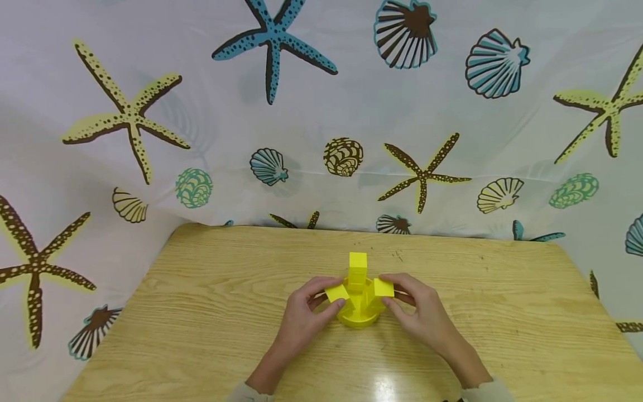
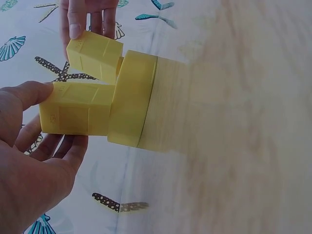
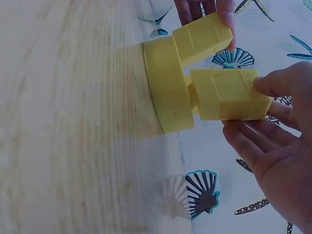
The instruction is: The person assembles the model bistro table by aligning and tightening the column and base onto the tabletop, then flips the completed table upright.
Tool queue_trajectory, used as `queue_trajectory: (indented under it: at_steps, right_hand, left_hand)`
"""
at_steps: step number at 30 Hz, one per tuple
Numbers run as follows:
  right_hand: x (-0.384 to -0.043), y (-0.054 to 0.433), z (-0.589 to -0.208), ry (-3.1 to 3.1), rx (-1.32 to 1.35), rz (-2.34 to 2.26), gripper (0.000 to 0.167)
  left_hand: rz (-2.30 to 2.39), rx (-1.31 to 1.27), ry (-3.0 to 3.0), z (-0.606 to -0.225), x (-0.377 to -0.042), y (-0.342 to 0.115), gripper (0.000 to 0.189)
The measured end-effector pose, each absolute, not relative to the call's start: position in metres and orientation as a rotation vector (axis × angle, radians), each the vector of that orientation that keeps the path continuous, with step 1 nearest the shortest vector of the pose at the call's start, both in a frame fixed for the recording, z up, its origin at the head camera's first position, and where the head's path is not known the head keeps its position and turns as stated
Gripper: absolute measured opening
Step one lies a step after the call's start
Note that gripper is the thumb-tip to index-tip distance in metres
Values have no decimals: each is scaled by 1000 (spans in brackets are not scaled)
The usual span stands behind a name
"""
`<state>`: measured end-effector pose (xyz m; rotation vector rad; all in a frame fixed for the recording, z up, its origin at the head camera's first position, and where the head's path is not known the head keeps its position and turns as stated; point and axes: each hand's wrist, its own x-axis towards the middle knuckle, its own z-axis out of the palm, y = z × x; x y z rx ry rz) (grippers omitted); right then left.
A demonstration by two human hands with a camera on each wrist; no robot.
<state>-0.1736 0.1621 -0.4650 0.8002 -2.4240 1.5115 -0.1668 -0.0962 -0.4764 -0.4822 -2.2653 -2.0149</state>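
Observation:
A yellow plastic piece with a low round base (image 1: pixel 358 322) stands on the table, with three blocky yellow prongs rising from it. My left hand (image 1: pixel 303 312) grips the left prong (image 2: pixel 78 109) near its top between thumb and fingers. On the other side, my right hand (image 1: pixel 424 315) holds the right prong (image 3: pixel 229 95) the same way. The back prong (image 1: pixel 358 261) stands upright, untouched by either hand. Both gripped prongs lean slightly outward in the head view. Small raised marks show on their faces in the wrist views, too faint to read.
The wooden table (image 1: pixel 211 312) has a light glare near its front edge. Behind it and along both sides hangs a white cloth (image 1: pixel 311 123) printed with starfish and shells.

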Motion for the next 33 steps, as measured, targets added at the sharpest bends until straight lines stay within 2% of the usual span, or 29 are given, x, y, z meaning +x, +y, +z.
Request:
queue_trajectory:
  at_steps: [20,33]
  right_hand:
    - [-173,167,-464,-2497,890,1550,50]
    - [-173,166,-466,-2431,867,1556,43]
  left_hand:
    - [-2025,-468,-2284,-476,-168,-98,35]
    - [-2058,-448,-2284,-476,-167,-99,37]
